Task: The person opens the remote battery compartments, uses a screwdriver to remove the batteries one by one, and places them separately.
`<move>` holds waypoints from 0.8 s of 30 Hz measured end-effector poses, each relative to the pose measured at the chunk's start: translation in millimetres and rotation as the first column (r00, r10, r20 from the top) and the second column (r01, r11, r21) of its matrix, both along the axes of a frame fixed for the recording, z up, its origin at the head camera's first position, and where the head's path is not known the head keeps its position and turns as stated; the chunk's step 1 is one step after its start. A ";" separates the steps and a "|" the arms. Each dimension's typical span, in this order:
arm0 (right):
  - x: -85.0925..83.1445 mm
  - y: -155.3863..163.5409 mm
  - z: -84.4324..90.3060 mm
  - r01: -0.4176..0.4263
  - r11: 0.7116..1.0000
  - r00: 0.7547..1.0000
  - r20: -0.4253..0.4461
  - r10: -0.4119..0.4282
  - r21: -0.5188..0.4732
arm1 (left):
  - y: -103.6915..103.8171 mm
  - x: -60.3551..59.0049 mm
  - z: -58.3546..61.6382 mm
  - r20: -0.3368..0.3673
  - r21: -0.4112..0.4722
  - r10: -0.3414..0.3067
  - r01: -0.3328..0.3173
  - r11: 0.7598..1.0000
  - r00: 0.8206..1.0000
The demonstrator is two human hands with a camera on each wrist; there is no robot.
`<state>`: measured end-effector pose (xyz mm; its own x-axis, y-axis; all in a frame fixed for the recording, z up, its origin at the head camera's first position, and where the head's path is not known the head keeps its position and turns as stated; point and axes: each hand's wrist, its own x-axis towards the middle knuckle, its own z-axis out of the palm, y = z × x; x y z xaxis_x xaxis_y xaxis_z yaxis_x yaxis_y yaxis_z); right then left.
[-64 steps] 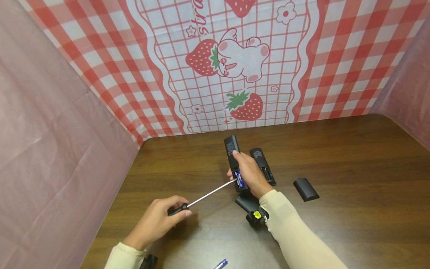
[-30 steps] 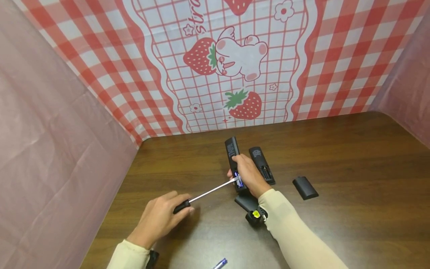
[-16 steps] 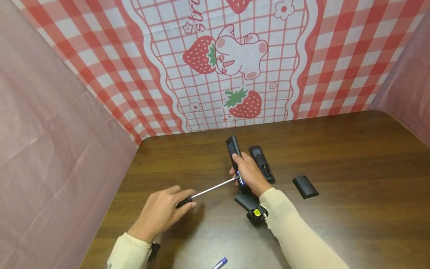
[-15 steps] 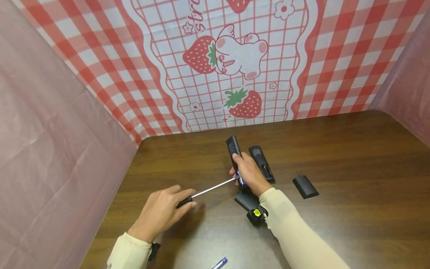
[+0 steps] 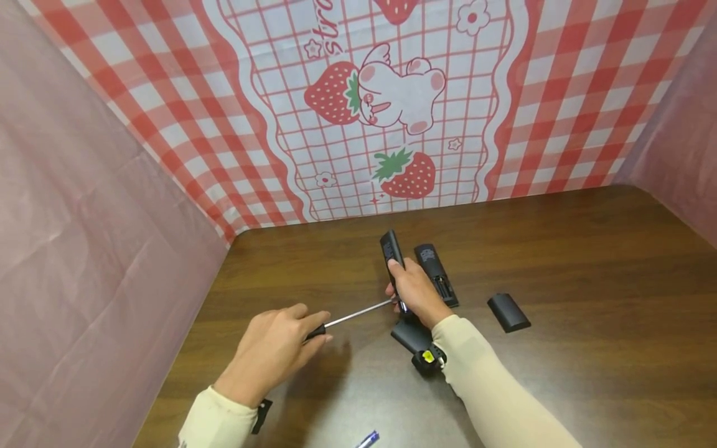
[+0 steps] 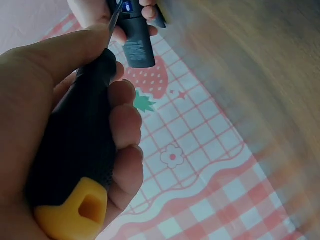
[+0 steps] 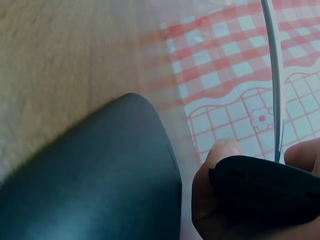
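Observation:
My left hand [image 5: 274, 348] grips the black-and-yellow handle of a screwdriver [image 6: 75, 130], fingers wrapped round it. The metal shaft reaches right, its tip at the battery compartment of a black remote control [image 5: 391, 249]. That remote is in my right hand [image 5: 420, 292], its thumb along the back. It is tilted over the table, with its printed back partly turned to the left. A blue battery [image 6: 127, 7] shows in the compartment in the left wrist view; my hand hides much of it from the head view. In the right wrist view the remote's end [image 7: 265, 185] faces the camera.
A second black remote [image 5: 431, 267] with its battery bay uncovered lies right behind my right hand. One black curved cover [image 5: 508, 312] is farther right; another [image 5: 411, 336] lies beside my right wrist. A small blue cylinder [image 5: 368, 439] is at the bottom edge. Strawberry-print cloth [image 5: 409, 174] hangs behind the table.
My left hand has shifted right and slightly up with the screwdriver, its tip staying at the compartment. The remote has turned in my right hand, so its blue batteries show less in the head view.

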<state>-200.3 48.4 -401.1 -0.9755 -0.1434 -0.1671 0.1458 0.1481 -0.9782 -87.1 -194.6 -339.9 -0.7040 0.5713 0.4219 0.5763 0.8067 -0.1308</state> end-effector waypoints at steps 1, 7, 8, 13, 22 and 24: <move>0.5 -0.1 -0.3 -0.004 1.000 1.000 -0.004 0.004 0.011 | -0.1 0.1 0.2 0.002 -0.002 -0.002 0.002 1.000 1.000; 1.9 -0.7 -2.8 -0.012 0.995 0.999 -0.044 0.017 0.099 | 0.7 -1.8 2.8 0.014 -0.015 -0.018 0.018 1.000 1.000; 1.9 -0.6 -3.9 -0.016 0.993 0.998 -0.054 0.022 0.115 | 1.1 -2.4 3.3 0.015 -0.021 -0.017 0.018 1.000 1.000; 1.4 -0.1 -7.9 -0.031 0.989 0.995 -0.086 0.044 0.146 | 2.8 -6.3 5.3 0.014 -0.055 -0.020 0.020 0.998 1.000; -0.5 1.1 -6.2 0.004 0.984 0.993 -0.118 0.017 0.180 | -2.4 -14.6 -1.4 -0.063 -0.055 -0.097 0.094 0.994 0.993; -0.9 0.8 -5.9 0.005 0.984 0.993 -0.117 0.017 0.181 | -4.8 -15.6 -4.2 -0.071 -0.046 -0.116 0.113 0.992 0.991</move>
<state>-201.2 49.2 -407.0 -0.9890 -0.1272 -0.0749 0.0299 0.3242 -0.9455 -102.7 -199.3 -344.1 -0.6005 0.6649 0.4441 0.6523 0.7286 -0.2088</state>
